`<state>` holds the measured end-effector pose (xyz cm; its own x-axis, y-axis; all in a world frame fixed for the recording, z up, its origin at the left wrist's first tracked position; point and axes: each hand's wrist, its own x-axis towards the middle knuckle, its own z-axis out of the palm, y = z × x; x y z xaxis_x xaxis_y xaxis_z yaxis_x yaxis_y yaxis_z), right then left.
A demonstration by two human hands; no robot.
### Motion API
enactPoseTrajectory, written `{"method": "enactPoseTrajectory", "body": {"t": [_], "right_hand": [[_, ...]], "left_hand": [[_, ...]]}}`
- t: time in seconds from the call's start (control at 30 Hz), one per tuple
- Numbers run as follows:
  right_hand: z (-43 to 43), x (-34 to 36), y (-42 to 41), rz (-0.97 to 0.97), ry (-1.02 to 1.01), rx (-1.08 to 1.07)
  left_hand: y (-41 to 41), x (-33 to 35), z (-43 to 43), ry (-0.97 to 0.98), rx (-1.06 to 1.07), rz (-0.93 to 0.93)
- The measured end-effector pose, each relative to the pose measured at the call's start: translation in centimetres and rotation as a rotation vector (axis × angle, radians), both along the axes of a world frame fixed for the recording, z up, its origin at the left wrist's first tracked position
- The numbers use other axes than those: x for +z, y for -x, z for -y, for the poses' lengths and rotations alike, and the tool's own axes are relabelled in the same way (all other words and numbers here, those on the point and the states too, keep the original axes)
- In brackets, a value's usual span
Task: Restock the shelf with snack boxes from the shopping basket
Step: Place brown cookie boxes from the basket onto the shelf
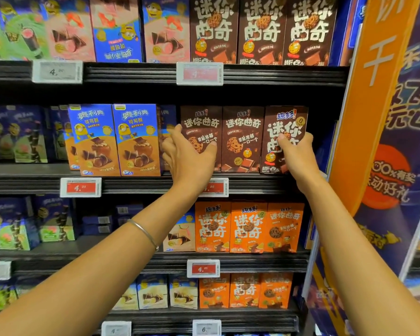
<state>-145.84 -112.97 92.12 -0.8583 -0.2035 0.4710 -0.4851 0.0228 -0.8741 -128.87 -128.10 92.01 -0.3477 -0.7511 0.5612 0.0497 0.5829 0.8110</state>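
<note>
Late stage, likely: on the shelf [141,185] your left hand [189,151] grips the left brown box [201,120], your right hand [296,151] the right brown box [286,122] at its 3 o'clock; basket unseen.

On the middle shelf [143,185] three boxes stand side by side, touching: the left cookie box [201,122], the middle cookie box [243,141] and the right cookie box [286,127] at the row's right end, near the hanging banner [374,93]. The left hand [187,151] grips the left cookie box round its left edge; the right hand [295,151] holds the right cookie box at its lower right. Left of the row, two cone-snack boxes [92,141] stand nearer the shelf's front edge — a further box [169,115] sits far back between them and the cookies. One price tag [80,187] hangs on the rail below them; a second tag [218,187] lies partly behind the left forearm.
</note>
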Motion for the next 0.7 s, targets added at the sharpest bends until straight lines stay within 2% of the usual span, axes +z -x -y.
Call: {"method": "enactPoseTrajectory", "body": {"t": [0.23, 0.33, 0.43, 0.57, 0.7], "right_hand": [[-0.3, 0.2, -0.6, 0.022, 0.063, -0.023], [-0.6, -0.1, -2.2, -0.083, 0.13, -0.175], [0.2, -1.0, -5.3, -0.25, 0.241, -0.203], [3.4, -1.9, -9.6, -0.417, 0.324, -0.113], [7.4, -2.8, -13.2, -0.362, 0.243, 0.133]], "left_hand": [[-0.8, 0.3, -0.3, 0.016, -0.024, 0.014], [-2.5, 0.0, -0.4, 0.09, -0.025, -0.021], [-5.1, -1.2, 0.1, 0.161, -0.029, -0.122], [-8.6, -3.1, 2.5, 0.212, 0.081, -0.162], [-12.6, -3.5, 7.3, 0.179, 0.281, -0.107]]}}
